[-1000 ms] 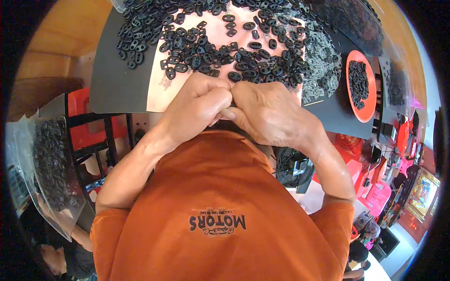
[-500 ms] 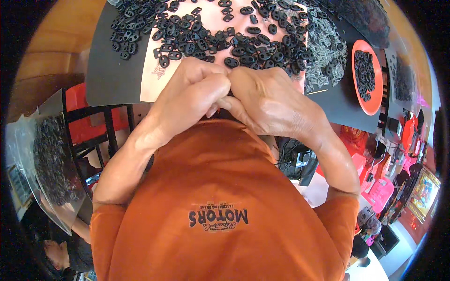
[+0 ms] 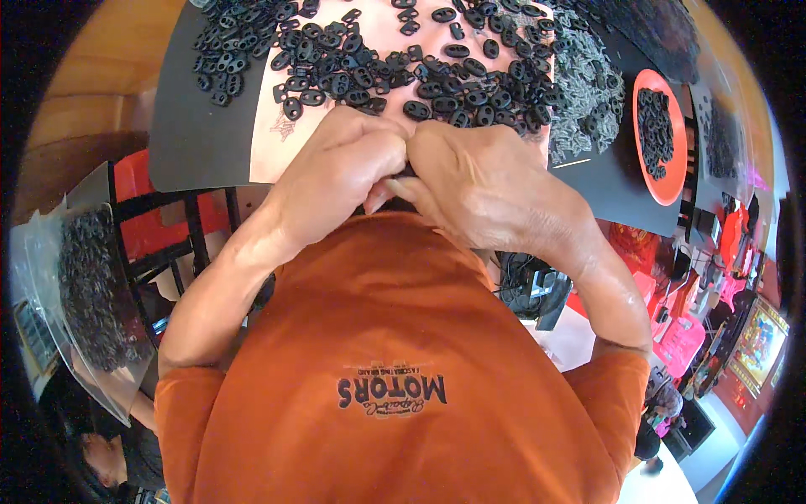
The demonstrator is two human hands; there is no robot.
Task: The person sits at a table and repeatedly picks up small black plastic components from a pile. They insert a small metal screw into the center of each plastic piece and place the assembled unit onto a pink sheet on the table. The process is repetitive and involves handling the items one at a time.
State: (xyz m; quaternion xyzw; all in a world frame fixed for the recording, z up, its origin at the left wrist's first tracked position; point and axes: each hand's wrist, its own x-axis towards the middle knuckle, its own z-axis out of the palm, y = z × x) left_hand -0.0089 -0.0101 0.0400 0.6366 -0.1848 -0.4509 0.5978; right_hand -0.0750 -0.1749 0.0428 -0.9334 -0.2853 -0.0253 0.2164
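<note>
My left hand (image 3: 346, 172) and my right hand (image 3: 491, 178) meet knuckle to knuckle at the near edge of the table, in front of my chest. Both are closed, with fingertips curled inward. Only a small dark sliver shows between them; the fingers hide what they hold. Just beyond lies a spread of black two-hole oval cord locks (image 3: 416, 110) and smaller black parts on a pale pink sheet (image 3: 267, 155). To the right of the sheet is a heap of small grey springs (image 3: 579, 84), with a few black pieces among them.
An orange-red oval plate (image 3: 669, 191) of small black parts stands at the right edge of the dark tabletop (image 3: 189, 143). More black parts (image 3: 231, 46) are heaped at the far left. A thin stick (image 3: 573, 164) lies below the springs. A clear bag (image 3: 101, 294) of black pieces and another person (image 3: 105, 458) are at left.
Both hands stay pressed together at the table edge, their grip shifted only slightly. My right wrist and forearm have moved a little to the right. The black parts lie as before.
</note>
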